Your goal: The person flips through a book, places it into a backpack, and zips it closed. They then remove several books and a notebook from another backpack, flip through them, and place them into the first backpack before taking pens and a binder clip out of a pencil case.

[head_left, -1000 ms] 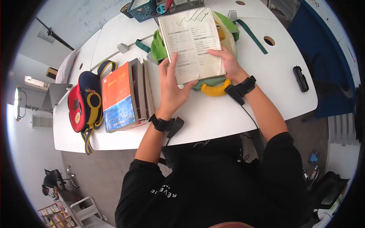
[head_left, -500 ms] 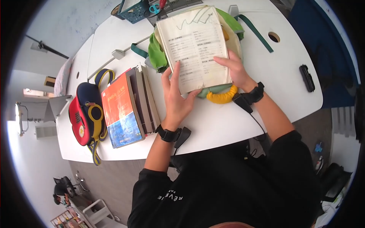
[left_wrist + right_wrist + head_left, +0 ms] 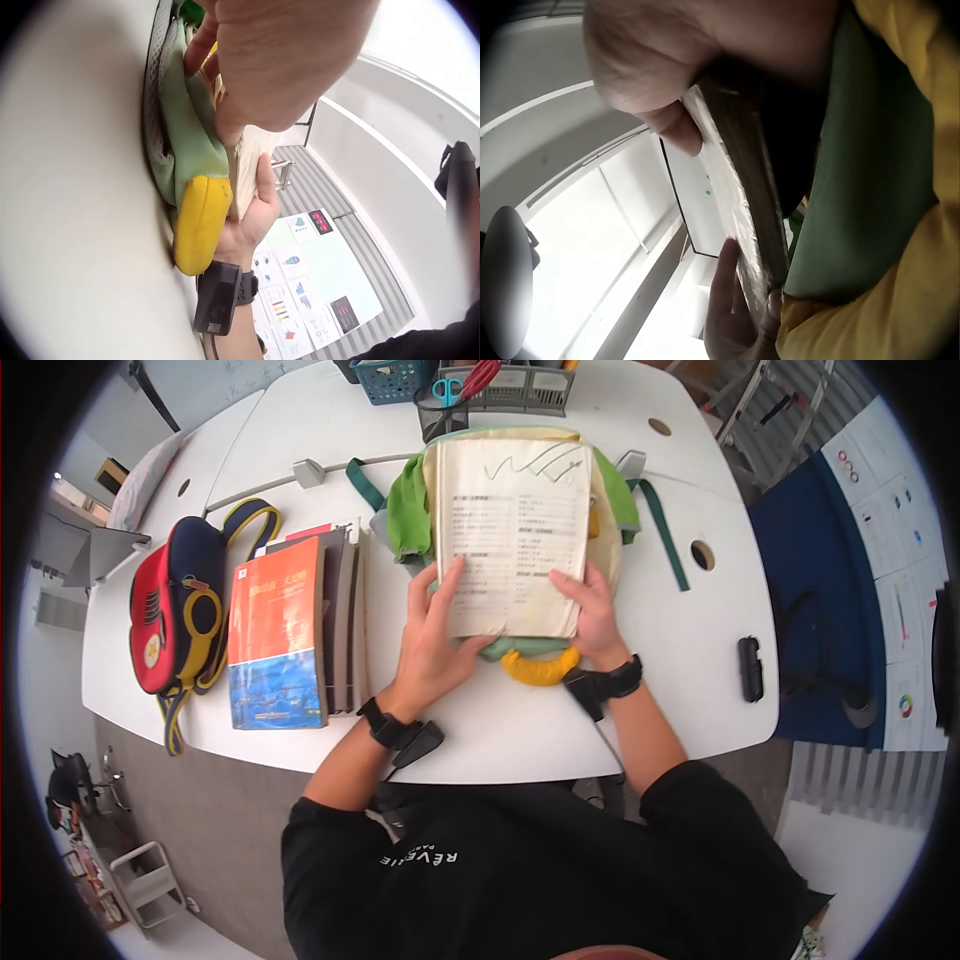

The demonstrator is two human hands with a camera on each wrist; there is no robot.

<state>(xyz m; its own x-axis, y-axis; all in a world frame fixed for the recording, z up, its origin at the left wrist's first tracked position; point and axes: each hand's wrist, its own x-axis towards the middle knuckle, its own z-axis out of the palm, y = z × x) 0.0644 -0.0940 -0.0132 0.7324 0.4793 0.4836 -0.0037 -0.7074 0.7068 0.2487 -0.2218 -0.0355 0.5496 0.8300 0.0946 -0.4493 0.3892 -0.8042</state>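
A worn book (image 3: pixel 515 540) with a printed contents page and a pen scribble at its top lies face up over a green backpack (image 3: pixel 411 510). My left hand (image 3: pixel 430 645) grips its left edge and lower corner. On the opposite edge my right hand (image 3: pixel 592 618) holds it, thumb on the page. The backpack's yellow padded handle (image 3: pixel 540 667) sticks out below the book, towards me. In the left wrist view the book (image 3: pixel 246 176) is beside the bag's pale green side (image 3: pixel 199 142). The right wrist view shows the book's thick page edge (image 3: pixel 754 172).
Left of the backpack stand several thick books (image 3: pixel 275 635), the front one orange and blue. Beyond them is a red and navy bag (image 3: pixel 180 610) with yellow trim. A black case (image 3: pixel 750 668) lies at the right; a mesh pen cup (image 3: pixel 442 420) and baskets (image 3: pixel 390 380) stand at the back.
The head view has shifted and turned. The book now looks straighter and sits slightly lower over the backpack, whose top rim shows above it. Both hands have kept their hold.
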